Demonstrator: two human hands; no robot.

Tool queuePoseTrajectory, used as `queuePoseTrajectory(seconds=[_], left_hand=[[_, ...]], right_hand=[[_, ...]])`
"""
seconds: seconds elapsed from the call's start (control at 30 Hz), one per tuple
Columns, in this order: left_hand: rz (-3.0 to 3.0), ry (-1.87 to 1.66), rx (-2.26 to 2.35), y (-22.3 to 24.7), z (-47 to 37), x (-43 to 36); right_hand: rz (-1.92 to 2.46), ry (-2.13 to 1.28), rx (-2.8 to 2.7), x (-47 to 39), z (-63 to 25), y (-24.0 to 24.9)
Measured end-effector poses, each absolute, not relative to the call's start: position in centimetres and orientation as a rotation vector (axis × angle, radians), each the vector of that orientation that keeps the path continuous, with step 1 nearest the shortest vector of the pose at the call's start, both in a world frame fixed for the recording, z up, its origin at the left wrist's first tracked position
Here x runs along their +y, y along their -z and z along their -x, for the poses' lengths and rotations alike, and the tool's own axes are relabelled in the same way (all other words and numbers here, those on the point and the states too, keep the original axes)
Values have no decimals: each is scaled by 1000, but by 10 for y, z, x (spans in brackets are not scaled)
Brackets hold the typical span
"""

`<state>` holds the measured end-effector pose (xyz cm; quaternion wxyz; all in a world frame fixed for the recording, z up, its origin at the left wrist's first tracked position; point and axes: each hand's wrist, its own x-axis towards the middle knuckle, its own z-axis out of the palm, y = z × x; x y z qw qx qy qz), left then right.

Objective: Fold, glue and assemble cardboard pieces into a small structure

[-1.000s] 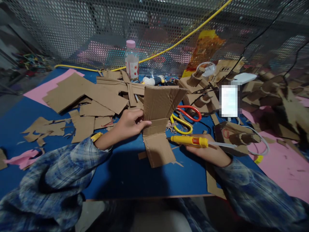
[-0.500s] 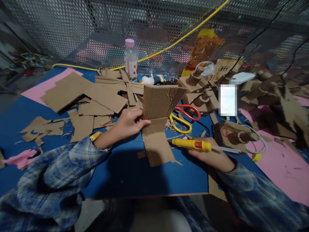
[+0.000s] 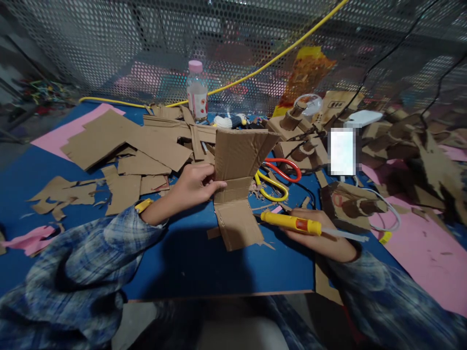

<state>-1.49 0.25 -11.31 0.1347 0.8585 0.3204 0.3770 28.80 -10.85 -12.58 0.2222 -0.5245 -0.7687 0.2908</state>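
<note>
- Folded cardboard (image 3: pixel 235 189) sits in the middle of the blue table (image 3: pixel 204 274), in front of the person; its upper panel stands up and its lower panel lies toward the near edge.
- Left hand (image 3: pixel 200 183): fingers curled in, thumb laid over the front, pinching the cardboard's left edge near the fold.
- Right hand (image 3: pixel 324 243): fingers wrapped around a yellow glue gun (image 3: pixel 292 222), nozzle aimed at the cardboard's right edge and just beside it. A pale glue stick (image 3: pixel 345 235) juts from the back. The orange panel on its side is too small to read.
- Just behind the glue gun lie a red loop handle (image 3: pixel 297 174) and a yellow loop handle (image 3: pixel 274 198), among small scraps.
- Right of these, a cardboard block (image 3: pixel 350 209) bears a red printed mark. Near it, a white cable (image 3: pixel 396 218) carries a yellow tag (image 3: pixel 385 237), its writing too small to read.
- Left of the left hand, cardboard sheets (image 3: pixel 105 136) overlap in a pile, with pink paper (image 3: pixel 51 141) under them.
- Farther back, a pink-capped bottle (image 3: pixel 197 99) wears a pale label with red pictures.
- Back right, a cardboard piece (image 3: pixel 337 104) shows a boxed row of dark marks, probably handling symbols; beyond stands a yellow-and-orange bag (image 3: pixel 306 73).
- Behind everything, a yellow cable (image 3: pixel 255 73) crosses the mesh screen (image 3: pixel 109 58).
</note>
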Motion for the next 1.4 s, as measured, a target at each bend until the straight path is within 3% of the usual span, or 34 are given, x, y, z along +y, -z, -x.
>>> queuePoseTrajectory(seconds=[0.17,0.47,1.4], left_hand=[[-2474,-1073,944,112,15,2],[-2475,-1077,950,113,15,3],[-2467,-1076,938,111,14,2]], right_hand=[[1343,-828,-2253,-107,-294,128],[1544,-602,-2176,-109,-279,126],[1591,-654,-2156,-115,-278,124]])
